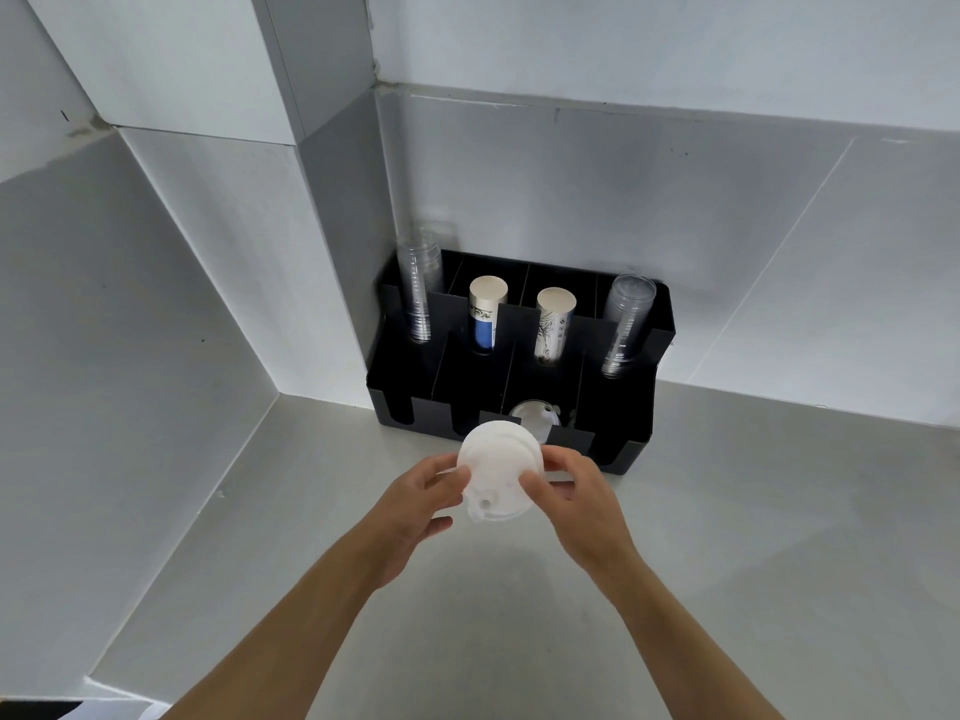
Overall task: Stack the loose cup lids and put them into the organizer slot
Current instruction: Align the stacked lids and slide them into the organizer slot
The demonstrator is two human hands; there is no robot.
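Grey bench (727, 511) in a walled corner carries a black multi-compartment plastic organizer (631, 449) pushed back against the wall. Its rear compartments hold two tall stacks of clear plastic cups (420, 283) at the outer ends and two stacks of printed paper cups (485, 314) between them. Front row has open-fronted slots; one, right of centre, already holds a round translucent lid (537, 415) lying in it, the slots left of it look empty. Just in front of the organizer and above the bench, both hands hold a white round plastic cup-lid stack (501, 470); how many lids are in it can't be told. Left hand (415, 504) pinches its left edge, grip closed on the rim; right hand (576, 491) pinches the right edge, thumb on top, also closed on it. Stack face is tilted toward the camera, sip spout on the near lower edge. Key relation: the slot with the lid lies directly beyond and slightly right of the held stack, very near, its top edge overlapping the organizer front wall in view. Right hand sits nearer that slot. Likely next move is short: forward and down into the slot, flat face kept level to clear the slot's side walls.
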